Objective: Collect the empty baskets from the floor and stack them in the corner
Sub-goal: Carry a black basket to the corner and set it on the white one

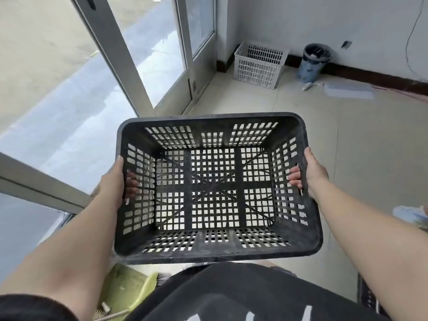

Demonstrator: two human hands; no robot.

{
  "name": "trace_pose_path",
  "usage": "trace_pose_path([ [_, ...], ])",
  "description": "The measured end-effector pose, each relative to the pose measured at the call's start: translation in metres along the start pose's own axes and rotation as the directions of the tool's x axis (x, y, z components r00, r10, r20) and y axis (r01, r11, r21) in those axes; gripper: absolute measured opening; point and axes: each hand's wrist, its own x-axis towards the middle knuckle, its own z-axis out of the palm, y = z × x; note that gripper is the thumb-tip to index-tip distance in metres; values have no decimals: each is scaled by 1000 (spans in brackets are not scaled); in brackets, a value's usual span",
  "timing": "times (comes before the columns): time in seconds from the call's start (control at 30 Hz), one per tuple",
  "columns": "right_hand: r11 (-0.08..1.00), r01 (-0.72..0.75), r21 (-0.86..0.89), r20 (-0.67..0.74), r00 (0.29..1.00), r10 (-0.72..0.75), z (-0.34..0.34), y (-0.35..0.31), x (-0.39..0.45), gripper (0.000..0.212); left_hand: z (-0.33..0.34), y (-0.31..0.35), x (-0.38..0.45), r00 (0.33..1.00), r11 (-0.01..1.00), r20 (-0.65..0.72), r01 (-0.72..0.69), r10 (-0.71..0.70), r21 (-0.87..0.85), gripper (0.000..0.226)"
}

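An empty black slatted basket (215, 253) hangs in the air in front of my body, its opening facing up. My left hand (115, 179) grips its left rim, thumb outside and fingers curled through the wall slots. My right hand (311, 173) grips the right rim the same way. A white slatted basket (259, 66) stands empty on the floor in the far corner, against the wall beside the glass door.
A blue waste bin (313, 62) with a dark liner stands right of the white basket by the wall. A glass door frame (120, 56) runs along the left. A green dustpan (125, 290) lies near my feet. Another dark basket edge (368, 297) shows at bottom right.
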Motion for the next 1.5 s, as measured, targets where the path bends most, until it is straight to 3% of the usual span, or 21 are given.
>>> trace_pose_path([
  [0.3, 999, -27, 27, -78, 997, 30, 25, -81, 100, 77, 98, 103, 98, 995, 998, 92, -42, 38, 48, 63],
  [0.97, 998, -70, -4, -83, 994, 70, 98, -305, 377, 79, 329, 322, 289, 987, 998, 160, -32, 24, 51, 58],
  [1.5, 985, -131, 110, -169, 974, 148, 168, -477, 560, 78, 518, 528, 468, 961, 986, 276, -65, 20, 155, 60],
])
